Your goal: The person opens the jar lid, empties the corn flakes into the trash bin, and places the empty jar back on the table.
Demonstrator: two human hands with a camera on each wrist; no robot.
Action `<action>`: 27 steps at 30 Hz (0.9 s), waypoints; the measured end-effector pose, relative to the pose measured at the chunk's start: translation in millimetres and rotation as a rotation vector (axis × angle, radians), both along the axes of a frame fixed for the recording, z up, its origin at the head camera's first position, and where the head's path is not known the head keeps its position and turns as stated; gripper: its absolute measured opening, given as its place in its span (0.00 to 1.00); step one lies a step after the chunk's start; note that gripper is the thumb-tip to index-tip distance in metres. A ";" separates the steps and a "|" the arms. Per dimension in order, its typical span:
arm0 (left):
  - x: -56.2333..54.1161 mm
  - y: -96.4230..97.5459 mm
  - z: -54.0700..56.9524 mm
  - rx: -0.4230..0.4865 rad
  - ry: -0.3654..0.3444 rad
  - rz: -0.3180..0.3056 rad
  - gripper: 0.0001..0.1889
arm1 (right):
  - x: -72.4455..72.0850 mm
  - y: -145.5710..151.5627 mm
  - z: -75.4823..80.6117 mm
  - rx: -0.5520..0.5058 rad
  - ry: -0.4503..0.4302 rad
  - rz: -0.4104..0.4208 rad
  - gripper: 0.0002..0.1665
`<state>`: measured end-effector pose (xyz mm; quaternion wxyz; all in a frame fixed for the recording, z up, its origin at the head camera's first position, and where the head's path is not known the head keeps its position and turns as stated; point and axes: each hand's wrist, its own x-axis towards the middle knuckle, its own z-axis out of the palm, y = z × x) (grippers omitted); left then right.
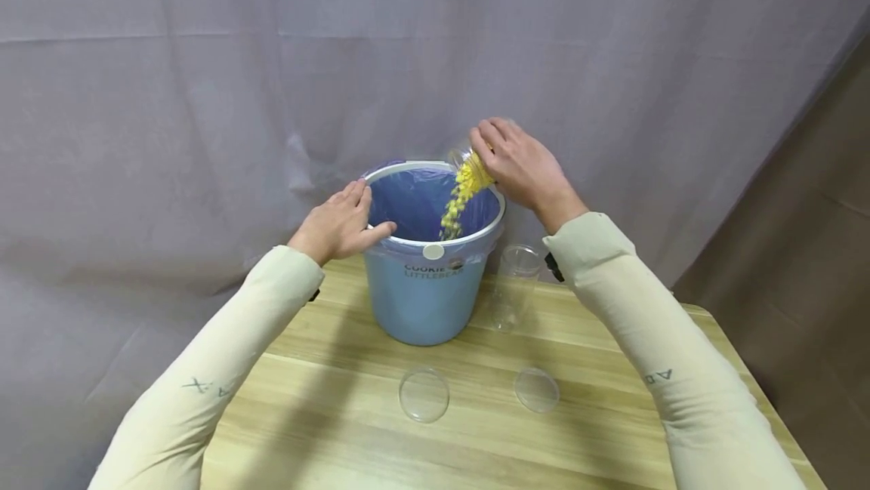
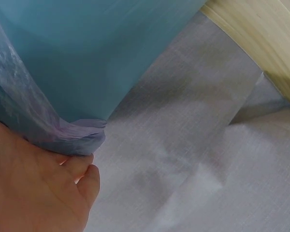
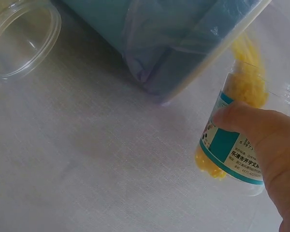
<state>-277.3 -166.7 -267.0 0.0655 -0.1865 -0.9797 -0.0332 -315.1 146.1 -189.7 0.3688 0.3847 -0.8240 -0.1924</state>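
Note:
My right hand point(image 1: 519, 169) grips a small clear jar point(image 3: 236, 162) with a teal and white label, tilted over the right side of a blue bucket point(image 1: 421, 305). Small yellow pieces point(image 1: 464, 192) stream out of its mouth into the bucket, and more yellow shows inside the jar in the right wrist view. A thin translucent bag point(image 1: 401, 199) lines the bucket, held under a white rim ring point(image 1: 492, 227). On the left of that rim rests my left hand point(image 1: 336, 224), fingers extended and thumb over the near edge. Below the pour, the bucket's bottom is hidden.
Right of the bucket stands a clear, lidless container point(image 1: 515, 290). Two round clear lids point(image 1: 424, 395) lie nearer on the wooden table point(image 1: 340, 429). A grey cloth point(image 1: 204, 97) hangs close behind the bucket, and the table's back edge runs just past it.

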 end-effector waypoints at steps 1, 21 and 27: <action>-0.3 0.5 -0.4 0.001 0.001 -0.002 0.52 | 0.1 0.1 -0.3 -0.004 0.002 0.000 0.27; -2.6 -1.3 4.4 0.019 -0.001 -0.006 0.53 | 2.6 -0.7 8.1 0.069 0.158 0.008 0.29; -1.9 -3.9 4.6 0.020 0.003 -0.005 0.52 | 1.1 -3.0 11.4 0.058 0.202 0.087 0.27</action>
